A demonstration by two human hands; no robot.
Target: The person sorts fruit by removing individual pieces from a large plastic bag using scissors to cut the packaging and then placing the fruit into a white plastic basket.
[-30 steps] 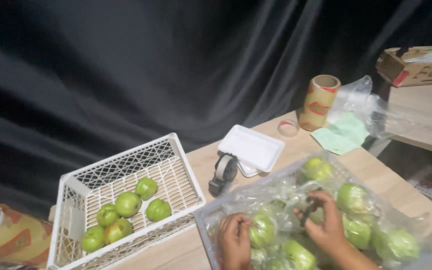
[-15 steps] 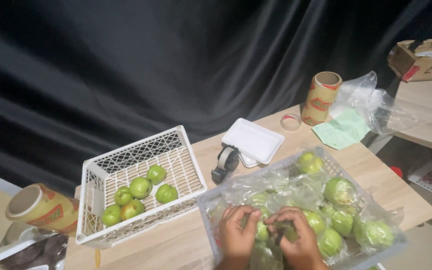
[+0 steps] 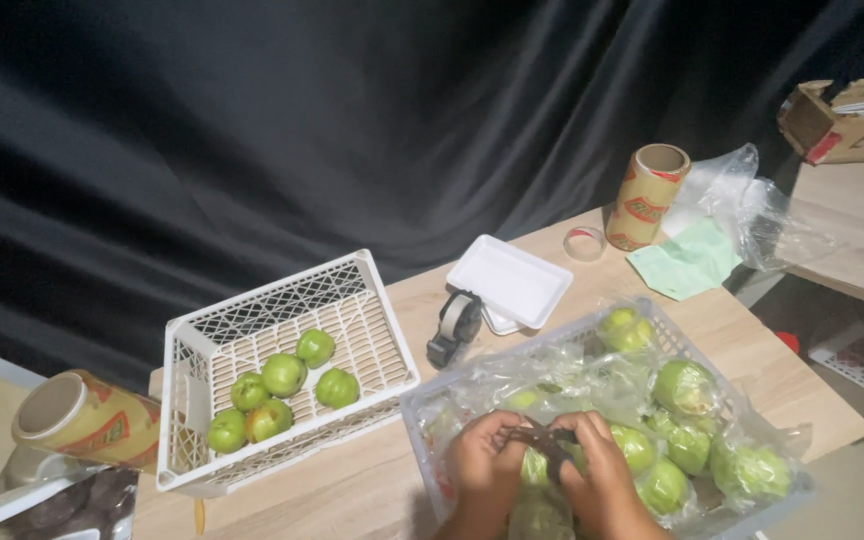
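both the left hand (image 3: pixel 482 465) and right hand (image 3: pixel 597 470) pinch a wrapped green fruit (image 3: pixel 542 462) over the lined crate (image 3: pixel 422 420), best gripped gently so the thin film stays untorn.

You have one view only, from the camera on your head. It looks steeply down and forward over the tabletop (image 3: pixel 422 320) toward the black curtain (image 3: pixel 352 120) behind it, close enough that your hands sit at the bottom edge.

Fruit crate (image 3: pixel 282 330) left of bagged-fruit basket (image 3: pixel 422 410) — tape dispenser (image 3: pixel 455 325) behind.
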